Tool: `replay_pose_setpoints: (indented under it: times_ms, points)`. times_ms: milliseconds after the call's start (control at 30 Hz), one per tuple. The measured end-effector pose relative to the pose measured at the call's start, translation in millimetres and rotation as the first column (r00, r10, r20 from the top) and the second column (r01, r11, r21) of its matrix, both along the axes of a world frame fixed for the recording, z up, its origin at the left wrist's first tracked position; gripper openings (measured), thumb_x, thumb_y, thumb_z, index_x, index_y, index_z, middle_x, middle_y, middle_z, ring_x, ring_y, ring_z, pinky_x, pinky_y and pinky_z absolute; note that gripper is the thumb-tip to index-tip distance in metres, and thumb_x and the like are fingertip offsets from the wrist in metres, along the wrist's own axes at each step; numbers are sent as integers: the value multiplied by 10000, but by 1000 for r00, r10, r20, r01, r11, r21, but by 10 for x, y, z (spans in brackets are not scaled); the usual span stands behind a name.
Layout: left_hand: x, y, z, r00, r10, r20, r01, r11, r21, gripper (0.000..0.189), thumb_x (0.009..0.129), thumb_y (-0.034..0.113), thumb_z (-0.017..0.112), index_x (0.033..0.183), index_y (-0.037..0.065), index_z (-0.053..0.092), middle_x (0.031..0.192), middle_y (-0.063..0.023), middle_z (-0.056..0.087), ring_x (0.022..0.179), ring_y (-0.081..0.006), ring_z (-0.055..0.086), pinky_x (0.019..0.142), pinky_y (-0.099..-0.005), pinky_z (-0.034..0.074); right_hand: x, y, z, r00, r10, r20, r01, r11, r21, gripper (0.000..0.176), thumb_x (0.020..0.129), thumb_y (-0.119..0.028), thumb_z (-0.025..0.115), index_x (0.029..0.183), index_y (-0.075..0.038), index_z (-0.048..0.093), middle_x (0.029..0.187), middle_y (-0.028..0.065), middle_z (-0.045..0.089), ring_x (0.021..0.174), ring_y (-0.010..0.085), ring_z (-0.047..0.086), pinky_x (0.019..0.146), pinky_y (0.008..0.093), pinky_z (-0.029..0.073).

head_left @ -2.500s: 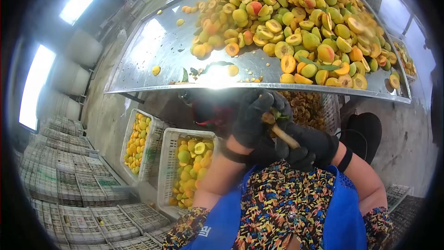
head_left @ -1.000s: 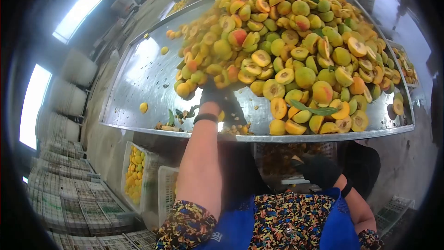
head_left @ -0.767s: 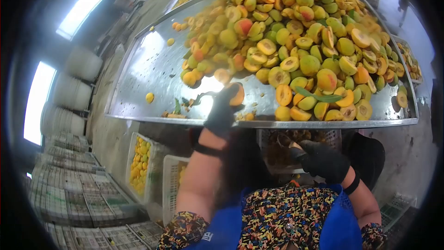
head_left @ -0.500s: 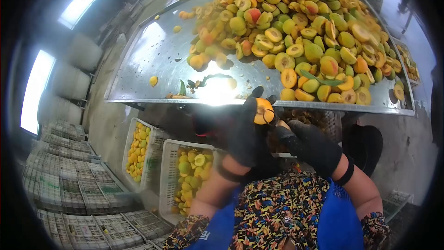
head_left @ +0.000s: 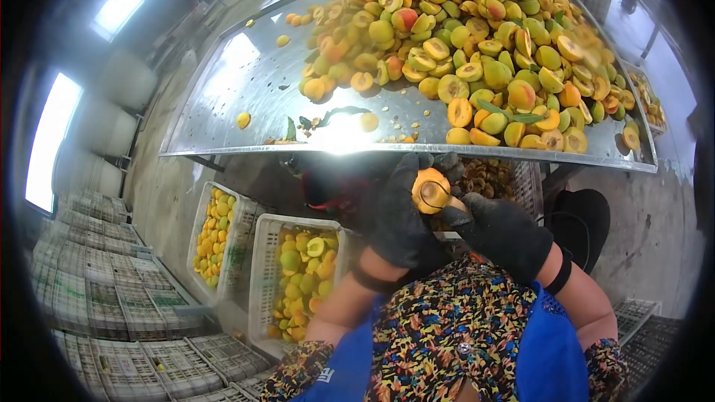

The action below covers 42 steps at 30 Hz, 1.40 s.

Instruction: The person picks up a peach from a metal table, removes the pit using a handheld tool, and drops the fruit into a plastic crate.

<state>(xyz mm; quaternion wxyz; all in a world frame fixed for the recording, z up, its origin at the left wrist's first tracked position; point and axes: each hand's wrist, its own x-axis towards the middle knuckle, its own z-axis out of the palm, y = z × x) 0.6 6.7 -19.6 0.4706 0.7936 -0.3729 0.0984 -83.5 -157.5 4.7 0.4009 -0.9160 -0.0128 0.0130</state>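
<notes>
Cupping a peach half [head_left: 431, 190], the dark-gloved left hand [head_left: 398, 212] is partly closed, its fingers curled around the fruit. The cut face is turned up toward the viewer. The gloved right hand [head_left: 506, 234] is closed on the pale handle of a loop-ended tool [head_left: 457, 204]; its long axis slants from near right to far left, the thin dark loop lying over the cut face. Both hands are just on the near side of the metal table [head_left: 223, 115], which bears heaped peaches [head_left: 495, 72]. Two fruit-filled crates [head_left: 261, 275] stand at left. A white mark [head_left: 326, 374] on the blue apron [head_left: 555, 357] is too small to read.
</notes>
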Motion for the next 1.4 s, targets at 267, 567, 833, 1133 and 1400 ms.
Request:
replay_pose_setpoints:
  times_ms: [267, 567, 833, 1133, 1400]
  points:
    - [-107, -109, 224, 988, -5, -155, -26, 980, -198, 578, 769, 226, 735, 1181, -51, 439, 950, -109, 590, 844, -221, 607, 758, -337, 503, -64, 2, 30, 997, 15, 76, -16, 1000, 9, 342, 901, -373, 562, 999, -51, 617, 768, 176, 643, 747, 338, 647, 645, 395, 506]
    - [-170, -164, 255, 955, -19, -296, -82, 943, -324, 333, 973, 297, 437, 1006, -21, 530, 868, -104, 617, 766, -192, 618, 705, -305, 519, -45, -38, -7, 992, 119, -33, -115, 987, 111, 341, 928, -337, 537, 1064, -30, 596, 793, 139, 663, 745, 253, 671, 670, 354, 509]
    - [-243, -184, 448, 945, 37, -325, -147, 936, -320, 405, 988, 332, 391, 905, -14, 583, 800, -101, 629, 732, -198, 625, 696, -312, 521, -78, 61, -162, 984, 174, -37, -133, 857, 498, 366, 959, -353, 487, 1071, -21, 595, 779, 43, 619, 712, 135, 599, 661, 288, 480]
    - [-108, -147, 310, 956, -112, -272, 13, 939, -344, 304, 963, 258, 439, 989, -19, 561, 725, -104, 604, 714, -211, 625, 682, -343, 521, -137, 40, 304, 796, 288, -532, 211, 692, 690, 545, 957, -505, 386, 889, -20, 628, 536, 1, 478, 427, 68, 442, 404, 216, 334]
    - [-92, -99, 362, 944, -151, -294, 63, 955, -289, 290, 940, 226, 478, 840, -13, 608, 754, -69, 625, 693, -176, 603, 656, -296, 498, -144, 33, 150, 824, 380, -420, 53, 686, 725, 527, 958, -492, 401, 848, -31, 631, 530, 6, 479, 406, 70, 428, 398, 213, 328]
